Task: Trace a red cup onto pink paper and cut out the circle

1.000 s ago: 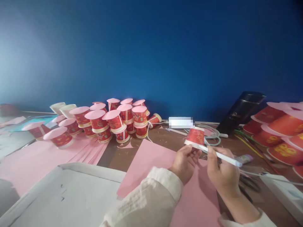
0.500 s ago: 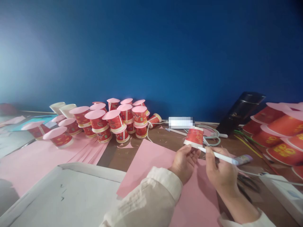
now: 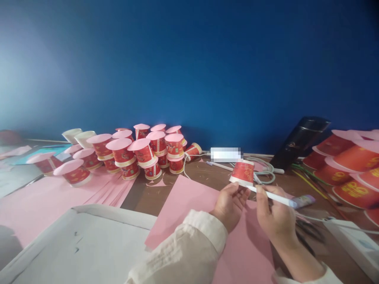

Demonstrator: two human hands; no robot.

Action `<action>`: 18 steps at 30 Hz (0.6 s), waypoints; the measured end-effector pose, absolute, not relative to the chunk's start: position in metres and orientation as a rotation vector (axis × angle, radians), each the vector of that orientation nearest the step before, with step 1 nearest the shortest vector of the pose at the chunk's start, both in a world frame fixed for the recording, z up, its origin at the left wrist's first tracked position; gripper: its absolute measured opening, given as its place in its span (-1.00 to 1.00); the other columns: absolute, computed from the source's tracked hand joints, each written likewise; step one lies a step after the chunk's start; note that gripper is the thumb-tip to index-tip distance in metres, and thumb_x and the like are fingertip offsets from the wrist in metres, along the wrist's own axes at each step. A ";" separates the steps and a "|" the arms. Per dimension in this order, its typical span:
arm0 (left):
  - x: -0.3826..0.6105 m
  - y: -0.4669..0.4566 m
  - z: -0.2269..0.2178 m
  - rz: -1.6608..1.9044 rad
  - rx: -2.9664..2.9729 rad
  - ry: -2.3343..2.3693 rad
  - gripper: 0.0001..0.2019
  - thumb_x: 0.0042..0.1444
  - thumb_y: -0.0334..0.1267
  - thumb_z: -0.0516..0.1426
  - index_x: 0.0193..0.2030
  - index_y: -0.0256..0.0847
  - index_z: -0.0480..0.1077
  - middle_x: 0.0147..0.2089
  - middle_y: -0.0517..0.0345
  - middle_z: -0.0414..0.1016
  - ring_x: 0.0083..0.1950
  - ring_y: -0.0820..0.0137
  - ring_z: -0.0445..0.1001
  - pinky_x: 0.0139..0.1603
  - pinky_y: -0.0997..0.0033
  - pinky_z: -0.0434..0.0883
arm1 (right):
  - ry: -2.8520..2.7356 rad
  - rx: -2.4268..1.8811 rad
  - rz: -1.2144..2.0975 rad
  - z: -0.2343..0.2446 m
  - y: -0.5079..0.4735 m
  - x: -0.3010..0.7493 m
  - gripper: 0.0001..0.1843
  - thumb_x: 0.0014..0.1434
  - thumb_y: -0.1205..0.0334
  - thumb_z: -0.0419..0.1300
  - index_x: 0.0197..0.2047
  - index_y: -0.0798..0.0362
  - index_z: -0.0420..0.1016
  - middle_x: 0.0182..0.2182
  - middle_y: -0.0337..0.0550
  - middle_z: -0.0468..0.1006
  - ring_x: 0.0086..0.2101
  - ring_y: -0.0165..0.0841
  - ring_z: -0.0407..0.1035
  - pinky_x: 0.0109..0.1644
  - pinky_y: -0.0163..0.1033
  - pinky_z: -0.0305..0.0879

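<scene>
1. The cup point(image 3: 243, 172) is shown upside down at the far edge of the pink sheet point(image 3: 189, 205). Its white rim is lowest and its closed base is uppermost.
2. The left hand point(image 3: 229, 205) is seen over the pink sheet. Its thumb and fingertips are pinched on the cup's rim and lower wall.
3. The right hand point(image 3: 274, 215) is curled round the pen point(image 3: 274, 196) in a writing grip above the right edge of the pink sheet.
4. The cup's long axis is nearly upright, with the base leaning slightly to the right. The mouth is pointed down at the pink sheet. Whether the rim is seated flat cannot be told.
5. The pen's long axis is laid low and slanted. Its tip is directed left at the cup's rim, and its back end is directed right, off the pink sheet.
6. The step in hand is judged to be running the pen tip round the rim. It is best done with the rim pressed flat and unmoving, the tip held against the rim's outer edge, and the pinching fingers shifted clear of the pen's path.
7. Beyond the pink sheet to the left, a pile of cups point(image 3: 142, 152) is stacked on the counter point(image 3: 148, 199). Beyond it to the right, cables point(image 3: 265, 169) and a black flask point(image 3: 299, 140) are seen.
</scene>
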State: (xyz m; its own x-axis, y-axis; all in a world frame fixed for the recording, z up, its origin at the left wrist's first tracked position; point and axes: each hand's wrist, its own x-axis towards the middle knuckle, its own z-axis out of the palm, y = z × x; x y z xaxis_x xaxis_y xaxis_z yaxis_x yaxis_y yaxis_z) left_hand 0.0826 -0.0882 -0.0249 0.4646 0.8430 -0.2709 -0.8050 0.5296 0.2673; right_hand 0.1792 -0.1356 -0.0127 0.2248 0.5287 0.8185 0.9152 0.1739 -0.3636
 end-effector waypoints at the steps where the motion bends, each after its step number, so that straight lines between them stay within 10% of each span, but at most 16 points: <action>1: 0.082 -0.088 -0.024 1.013 0.102 0.401 -0.96 0.12 -0.43 0.19 -0.32 -0.35 0.48 -0.32 0.01 0.53 -0.28 0.44 0.54 -0.02 0.43 0.50 | -1.434 -1.471 -0.483 -0.013 -0.136 0.179 -0.78 0.33 0.12 0.05 -0.25 0.05 0.42 -0.38 -0.07 0.52 -0.37 -0.27 0.44 -0.31 -0.22 0.32; 18: 0.082 -0.085 -0.027 1.000 0.074 0.383 -0.95 0.14 -0.42 0.18 -0.30 -0.35 0.48 -0.35 0.05 0.52 -0.33 0.46 0.53 -0.06 0.42 0.52 | -1.441 -1.497 -0.543 -0.013 -0.135 0.182 -0.77 0.33 0.13 0.05 -0.27 0.06 0.42 -0.40 -0.07 0.52 -0.39 -0.27 0.44 -0.33 -0.24 0.30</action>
